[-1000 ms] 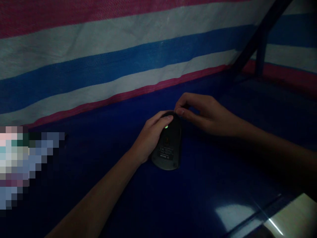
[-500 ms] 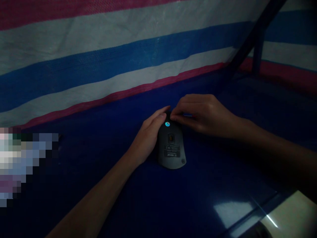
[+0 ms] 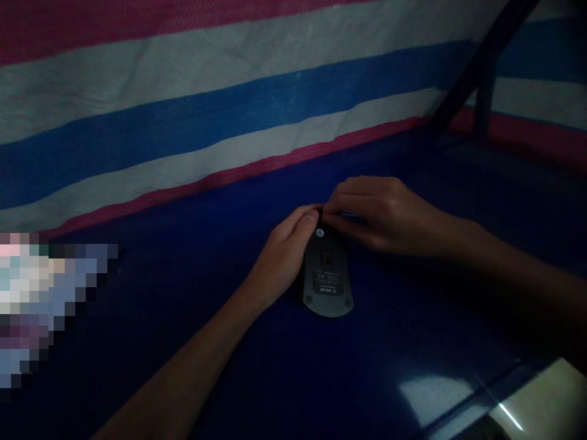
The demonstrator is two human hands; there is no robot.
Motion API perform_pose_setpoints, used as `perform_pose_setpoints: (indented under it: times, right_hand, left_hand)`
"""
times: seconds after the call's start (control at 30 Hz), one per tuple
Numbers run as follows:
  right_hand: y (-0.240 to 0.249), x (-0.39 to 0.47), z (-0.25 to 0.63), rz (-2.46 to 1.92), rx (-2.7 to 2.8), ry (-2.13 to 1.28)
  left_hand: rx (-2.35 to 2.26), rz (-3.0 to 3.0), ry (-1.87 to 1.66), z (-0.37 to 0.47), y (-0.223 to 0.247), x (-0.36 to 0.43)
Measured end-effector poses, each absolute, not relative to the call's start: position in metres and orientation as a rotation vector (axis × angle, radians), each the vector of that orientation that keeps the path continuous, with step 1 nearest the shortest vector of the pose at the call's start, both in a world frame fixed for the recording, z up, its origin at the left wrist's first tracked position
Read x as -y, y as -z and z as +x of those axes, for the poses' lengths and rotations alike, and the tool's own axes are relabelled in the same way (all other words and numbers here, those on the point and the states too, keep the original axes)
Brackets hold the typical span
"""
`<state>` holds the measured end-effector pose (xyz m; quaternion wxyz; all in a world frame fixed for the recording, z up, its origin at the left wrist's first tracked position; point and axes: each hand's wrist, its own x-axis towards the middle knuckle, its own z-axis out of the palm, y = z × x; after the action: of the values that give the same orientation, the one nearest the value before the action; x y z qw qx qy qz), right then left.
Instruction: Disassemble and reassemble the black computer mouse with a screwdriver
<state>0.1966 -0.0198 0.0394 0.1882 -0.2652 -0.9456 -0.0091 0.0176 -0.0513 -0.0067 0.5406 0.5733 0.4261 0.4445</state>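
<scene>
A dark computer mouse [image 3: 328, 269] is turned underside up over the blue surface, its sensor opening, label and a small round silvery sticker facing me. My left hand [image 3: 287, 253] grips the mouse along its left side and far end, thumb lying near the sticker. At the far right corner of the mouse, my right hand [image 3: 376, 211] has thumb and forefinger pinched together, touching or nearly touching its edge. Whatever may be between those right fingertips is too small and dark to make out.
Blue surface [image 3: 257, 385] lies under the mouse. Behind it hangs a striped red, white and blue sheet [image 3: 220, 116]. A dark slanted frame bar [image 3: 481, 67] stands at the back right. A pixelated patch [image 3: 41, 299] covers something at the left.
The mouse and my left hand have shifted slightly right in view, and the mouse has tilted a little. Its sticker has turned from bright blue to silvery. My right hand keeps its pinch.
</scene>
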Motion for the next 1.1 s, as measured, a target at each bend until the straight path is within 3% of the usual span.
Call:
perform_pose_setpoints:
  times: [0.27,0.33,0.5,0.57,1.1]
  right_hand:
    - [-0.037,0.019,0.195,-0.719,2.668,0.237]
    - [-0.037,0.017,0.195,-0.764,2.620,0.033]
    - [-0.033,0.003,0.197,-0.920,2.335,-0.866]
    - [-0.030,-0.001,0.197,-0.941,2.222,-1.029]
    - [-0.029,0.001,0.194,-0.923,2.112,-1.217]
  left_hand:
    - [-1.052,1.347,-1.052,0.017,0.009,0.051]
    - [-1.067,1.337,-1.046,0.017,0.008,0.051]
    - [-1.090,1.345,-1.003,0.016,0.007,0.051]
    - [-1.104,1.352,-0.993,0.016,0.007,0.051]
    - [-1.107,1.386,-1.007,0.017,0.004,0.054]
